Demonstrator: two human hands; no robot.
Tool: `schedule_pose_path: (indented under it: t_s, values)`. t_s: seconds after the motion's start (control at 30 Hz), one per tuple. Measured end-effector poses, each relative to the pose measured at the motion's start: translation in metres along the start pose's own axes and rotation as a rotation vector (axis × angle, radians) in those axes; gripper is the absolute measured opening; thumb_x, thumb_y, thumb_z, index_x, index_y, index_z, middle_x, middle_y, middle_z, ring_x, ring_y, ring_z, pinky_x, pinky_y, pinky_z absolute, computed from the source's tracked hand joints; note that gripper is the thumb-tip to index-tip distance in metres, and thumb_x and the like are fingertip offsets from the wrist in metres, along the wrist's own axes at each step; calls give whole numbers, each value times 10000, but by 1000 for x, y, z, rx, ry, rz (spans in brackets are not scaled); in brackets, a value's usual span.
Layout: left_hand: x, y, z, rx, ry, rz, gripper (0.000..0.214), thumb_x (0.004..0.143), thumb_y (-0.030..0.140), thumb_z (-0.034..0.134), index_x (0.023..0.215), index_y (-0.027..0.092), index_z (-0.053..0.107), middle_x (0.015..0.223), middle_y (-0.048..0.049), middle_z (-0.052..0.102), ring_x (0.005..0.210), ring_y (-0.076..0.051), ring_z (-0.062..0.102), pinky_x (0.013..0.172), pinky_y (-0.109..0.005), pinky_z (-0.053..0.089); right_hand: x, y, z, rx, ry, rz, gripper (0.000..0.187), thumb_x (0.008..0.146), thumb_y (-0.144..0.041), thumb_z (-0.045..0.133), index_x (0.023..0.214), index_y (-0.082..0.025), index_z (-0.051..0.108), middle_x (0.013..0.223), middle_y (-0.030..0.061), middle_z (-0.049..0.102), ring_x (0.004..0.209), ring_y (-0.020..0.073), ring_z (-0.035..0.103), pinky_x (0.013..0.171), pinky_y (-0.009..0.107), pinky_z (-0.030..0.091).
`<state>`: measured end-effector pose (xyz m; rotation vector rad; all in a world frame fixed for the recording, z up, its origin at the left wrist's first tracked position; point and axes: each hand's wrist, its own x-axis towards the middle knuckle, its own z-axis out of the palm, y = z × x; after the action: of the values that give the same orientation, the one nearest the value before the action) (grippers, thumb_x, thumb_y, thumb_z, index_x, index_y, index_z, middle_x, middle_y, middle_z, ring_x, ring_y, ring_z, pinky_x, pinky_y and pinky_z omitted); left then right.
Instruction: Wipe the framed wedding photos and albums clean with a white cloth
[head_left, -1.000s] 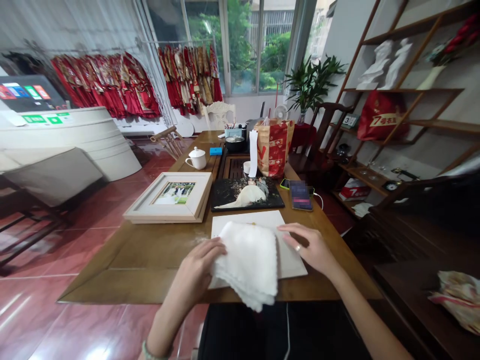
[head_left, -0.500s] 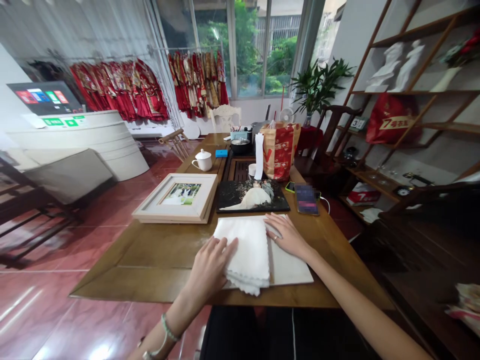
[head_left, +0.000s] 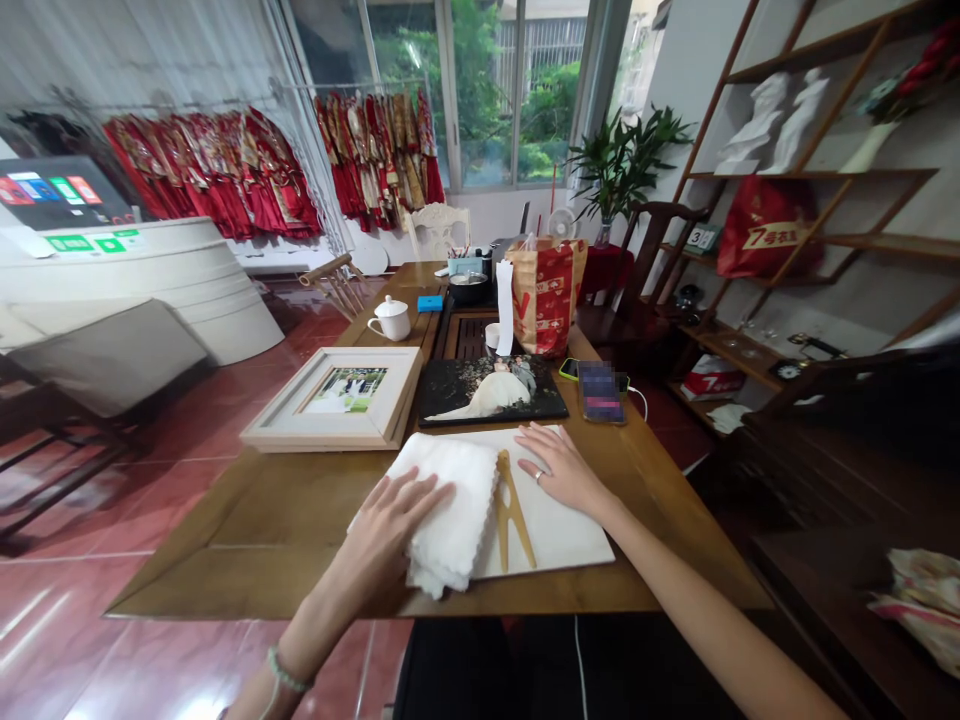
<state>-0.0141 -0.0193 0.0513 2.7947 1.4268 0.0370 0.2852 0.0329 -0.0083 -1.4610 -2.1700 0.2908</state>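
A folded white cloth (head_left: 457, 490) with a scalloped edge lies over the left part of a flat white board (head_left: 559, 535). My left hand (head_left: 394, 515) rests on the cloth with its fingers stretched out and spread. Flat on the board's upper right part is my right hand (head_left: 559, 465), fingers extended and a ring on one of them. Between the cloth and this hand, a gold A-shaped figure (head_left: 513, 515) shows on the board; I cannot tell whether it is printed or separate. The board's left part is covered by the cloth.
Beyond the board lies a dark wedding photo panel (head_left: 491, 390). Light wooden picture frames (head_left: 390, 410) are stacked to the left, near a lidded white cup (head_left: 391, 320). On the right are a phone (head_left: 601, 392) with a cable and a red-and-brown paper bag (head_left: 541, 295).
My left hand has moved left and drawn the cloth with it, uncovering the gold figure. The right hand stays on the board. The view has shifted slightly.
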Motion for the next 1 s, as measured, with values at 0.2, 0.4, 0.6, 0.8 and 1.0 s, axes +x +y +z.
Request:
schedule_pose_path:
  t_s: [0.2, 0.4, 0.6, 0.8, 1.0]
  values:
    - [21, -6, 2, -20, 87, 3, 815, 599, -43, 481, 1383, 180, 489, 1282, -120, 578, 1291, -299, 446, 1124, -476, 324, -1, -1, -1, -6, -18, 10, 396, 940, -375, 472, 1300, -239, 570, 1423, 80, 523, 1366, 288, 398, 1140, 598, 207]
    - [32, -13, 9, -176, 37, 90, 807, 699, 7, 488, 1455, 265, 375, 1576, -57, 270, 1474, -308, 129, 1152, -588, 197, -3, -1, -4, -14, -32, 21, 396, 955, -359, 432, 1320, -259, 548, 1449, 61, 494, 1386, 274, 369, 1150, 587, 193]
    - [-9, -11, 4, -306, 6, 241, 647, 800, 112, 530, 1404, 329, 449, 1529, -17, 371, 1461, -273, 205, 1164, -568, 185, -3, -1, -6, -19, -38, 30, 387, 952, -338, 432, 1310, -256, 554, 1440, 65, 505, 1384, 263, 374, 1152, 581, 191]
    - [-37, -19, 7, -366, 53, 172, 663, 826, 131, 535, 1441, 330, 389, 1527, -21, 374, 1440, -252, 273, 1169, -506, 244, -3, 1, -5, -4, -40, 21, 393, 955, -353, 422, 1308, -247, 557, 1441, 72, 503, 1386, 272, 369, 1150, 595, 175]
    - [23, 5, 5, -156, 4, -54, 966, 583, -70, 498, 1476, 257, 328, 1569, -58, 285, 1470, -266, 171, 1180, -515, 185, -4, 5, -5, 26, -26, -2, 381, 961, -337, 408, 1306, -285, 560, 1437, 45, 509, 1381, 268, 379, 1150, 590, 178]
